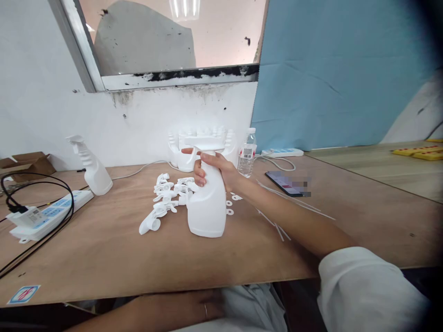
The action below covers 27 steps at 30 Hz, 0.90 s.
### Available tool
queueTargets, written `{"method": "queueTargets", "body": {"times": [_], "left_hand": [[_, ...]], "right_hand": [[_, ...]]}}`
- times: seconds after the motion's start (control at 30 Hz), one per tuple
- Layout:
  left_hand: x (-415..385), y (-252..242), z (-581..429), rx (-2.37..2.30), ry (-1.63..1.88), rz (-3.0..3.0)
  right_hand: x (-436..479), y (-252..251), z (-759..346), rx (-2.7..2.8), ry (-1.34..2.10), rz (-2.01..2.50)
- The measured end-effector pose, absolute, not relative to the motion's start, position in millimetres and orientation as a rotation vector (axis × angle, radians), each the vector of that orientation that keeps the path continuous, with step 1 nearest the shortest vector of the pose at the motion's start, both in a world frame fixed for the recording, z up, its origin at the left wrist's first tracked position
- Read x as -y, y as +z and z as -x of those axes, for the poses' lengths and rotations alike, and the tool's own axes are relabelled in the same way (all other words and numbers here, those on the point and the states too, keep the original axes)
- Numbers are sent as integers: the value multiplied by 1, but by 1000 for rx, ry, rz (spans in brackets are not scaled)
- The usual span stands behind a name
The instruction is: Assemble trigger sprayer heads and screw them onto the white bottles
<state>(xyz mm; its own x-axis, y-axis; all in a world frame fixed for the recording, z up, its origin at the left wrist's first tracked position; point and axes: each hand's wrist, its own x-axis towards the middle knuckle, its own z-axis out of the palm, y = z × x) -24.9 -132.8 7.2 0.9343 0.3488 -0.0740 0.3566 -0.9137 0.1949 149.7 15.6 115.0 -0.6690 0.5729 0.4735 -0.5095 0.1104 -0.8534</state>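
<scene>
My right hand [221,168] is wrapped around the neck of a white spray bottle [206,210], its fingers up by the trigger. The bottle is upright with its base at the table, and its spray head [204,142] points left. Loose white trigger spray heads [162,203] lie in a group just left of it. Small white rings [230,211] are scattered to its right. Below the table's front edge, my left forearm [155,311] lies across my lap with a thin band at the wrist. The fingers of that hand are hidden in shadow.
Several white bottles [183,159] stand at the wall behind. A clear water bottle [246,159], a phone [287,183] and thin white tubes [277,226] lie to the right. Leftward are another spray bottle [95,173], a power strip [55,212], cables and a cardboard box [29,163].
</scene>
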Motion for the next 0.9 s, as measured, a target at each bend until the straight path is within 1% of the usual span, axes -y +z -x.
{"method": "queueTargets", "body": {"times": [0.07,0.13,0.17,0.2,0.23,0.3,0.37,0.4,0.43,0.5,0.63,0.9], "left_hand": [[136,21,40,-326,-139,-2667],[137,52,54,-114,-165,-2415],[135,71,59,-73,-50,-2380],[132,93,64,-129,88,-2408],[127,114,66,-312,265,-2534],[110,153,67,-576,832,-2824],[86,180,60,-659,1375,-3007],[74,190,55,-735,1568,-3000],[63,196,50,-784,1657,-2974],[43,201,39,-860,1638,-2899],[25,197,25,-842,1405,-2752],[21,188,23,-753,1452,-2611]], "right_hand": [[-14,117,-149,1594,1672,125],[-12,119,-148,1607,1658,165],[-10,120,-147,1611,1649,178],[-8,121,-147,1617,1637,188],[-7,122,-146,1621,1621,195],[-3,123,-146,1633,1586,208],[0,123,-145,1646,1553,231],[2,124,-144,1652,1540,244],[3,124,-144,1660,1526,255],[6,124,-143,1679,1504,261],[6,123,-143,1675,1530,225],[-8,120,-148,1705,1672,125]]}}
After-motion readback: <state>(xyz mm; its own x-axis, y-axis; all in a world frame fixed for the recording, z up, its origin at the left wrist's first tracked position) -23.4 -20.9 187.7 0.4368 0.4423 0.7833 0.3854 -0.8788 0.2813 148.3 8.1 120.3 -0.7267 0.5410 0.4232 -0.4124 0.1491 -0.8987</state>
